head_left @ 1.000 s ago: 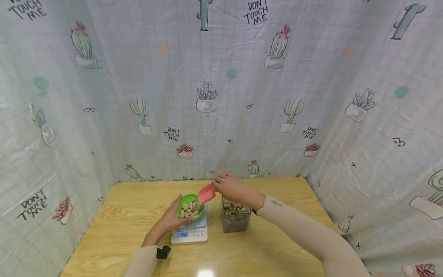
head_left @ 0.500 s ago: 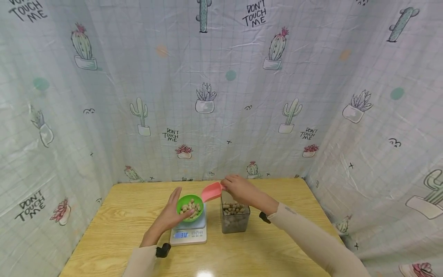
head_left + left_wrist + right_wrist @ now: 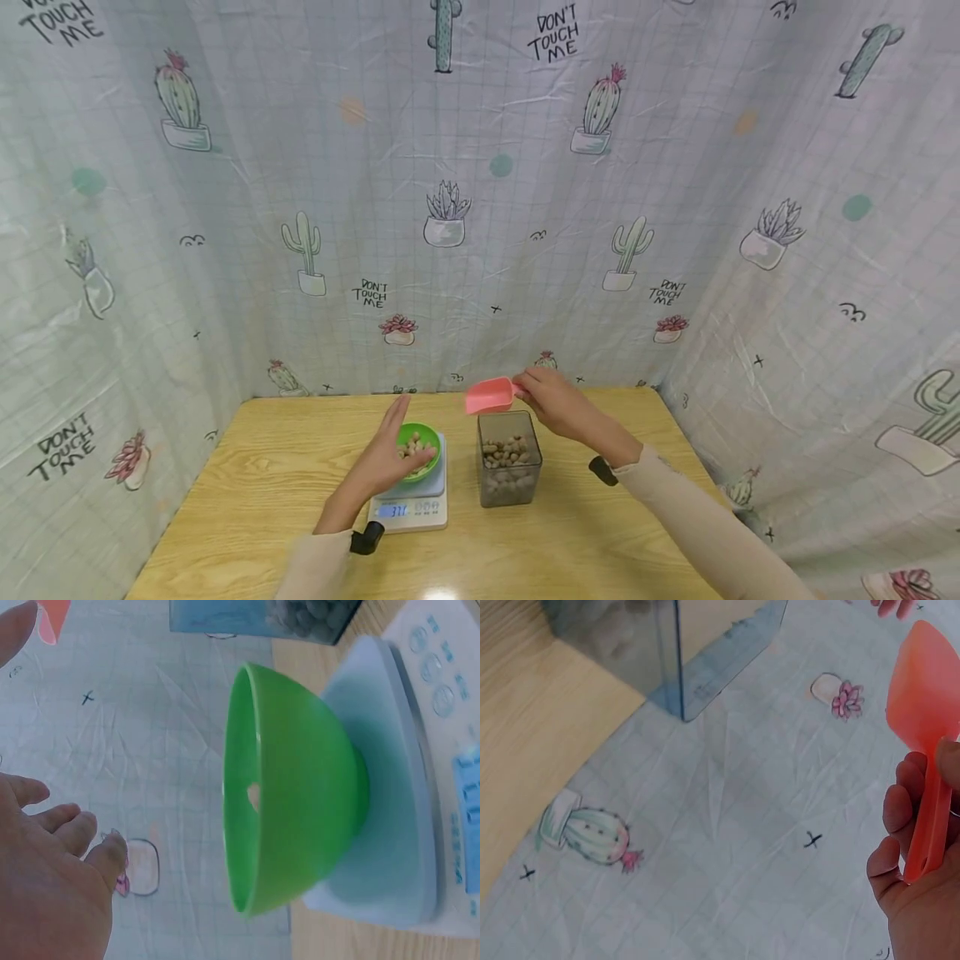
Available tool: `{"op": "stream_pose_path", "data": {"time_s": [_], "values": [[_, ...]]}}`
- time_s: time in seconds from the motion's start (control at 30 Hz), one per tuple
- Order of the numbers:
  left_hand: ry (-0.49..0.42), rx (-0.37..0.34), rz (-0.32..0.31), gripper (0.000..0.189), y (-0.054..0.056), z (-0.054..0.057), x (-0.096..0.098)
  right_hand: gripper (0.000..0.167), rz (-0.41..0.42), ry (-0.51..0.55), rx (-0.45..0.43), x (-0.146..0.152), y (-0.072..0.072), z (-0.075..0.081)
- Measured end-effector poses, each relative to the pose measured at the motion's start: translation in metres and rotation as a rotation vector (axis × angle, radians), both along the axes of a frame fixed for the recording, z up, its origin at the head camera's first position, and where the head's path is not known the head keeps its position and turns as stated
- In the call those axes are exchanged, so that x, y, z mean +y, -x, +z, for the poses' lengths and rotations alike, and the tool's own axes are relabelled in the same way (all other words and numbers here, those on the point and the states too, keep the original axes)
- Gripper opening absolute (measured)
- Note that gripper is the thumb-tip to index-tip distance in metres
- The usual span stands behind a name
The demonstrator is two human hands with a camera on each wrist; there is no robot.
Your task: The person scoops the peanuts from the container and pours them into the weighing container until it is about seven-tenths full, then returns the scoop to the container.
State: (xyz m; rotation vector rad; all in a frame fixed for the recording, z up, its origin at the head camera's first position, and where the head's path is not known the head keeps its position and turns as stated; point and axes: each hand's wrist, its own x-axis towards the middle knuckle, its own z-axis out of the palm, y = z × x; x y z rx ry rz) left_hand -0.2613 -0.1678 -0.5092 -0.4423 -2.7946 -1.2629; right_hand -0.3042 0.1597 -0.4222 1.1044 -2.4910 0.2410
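Observation:
My left hand [image 3: 382, 462] hovers beside and above a green bowl [image 3: 307, 787], fingers extended and apart from it in the left wrist view. Peanuts [image 3: 412, 445] lie in the bowl, partly hidden by the hand in the head view. Beneath the bowl is a white kitchen scale [image 3: 431, 517] with a lit display. My right hand [image 3: 558, 406] grips a pink scoop [image 3: 491, 395] by its handle. The scoop looks bare inside and is held above the far side of a clear grey square container [image 3: 510, 493], which holds more peanuts [image 3: 506, 452].
The wooden table [image 3: 592, 508] carries the scale and the container side by side. A cactus-print curtain [image 3: 360, 167] rises behind the table and along both sides. Black wrist straps and cameras sit at both sleeves.
My right hand has drawn the scoop away from the bowl, rightward over the container. The left hand has let go of the bowl and lifted up. The scale's display has changed.

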Motion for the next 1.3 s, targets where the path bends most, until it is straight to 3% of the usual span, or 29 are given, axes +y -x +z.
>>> {"op": "stream_pose_path", "data": {"time_s": [0.4, 0.6, 0.97, 1.17, 1.3], "values": [[0.0, 0.005, -0.077, 0.106, 0.006, 0.01, 0.036, 0.015, -0.026, -0.009, 0.023, 0.029, -0.003, 0.003], [0.0, -0.003, -0.104, 0.105, 0.011, 0.005, 0.056, 0.012, -0.024, -0.074, 0.069, 0.038, -0.004, 0.0], [0.097, -0.065, -0.206, 0.116, 0.024, -0.011, 0.089, 0.012, -0.014, -0.313, 0.154, 0.036, -0.006, -0.007], [0.064, -0.104, -0.256, 0.123, 0.03, -0.023, 0.102, 0.02, 0.005, -0.516, 0.23, 0.027, -0.005, -0.014], [0.037, -0.136, -0.252, 0.124, 0.03, -0.029, 0.106, 0.023, 0.022, -0.629, 0.253, 0.021, -0.004, -0.017]]}}
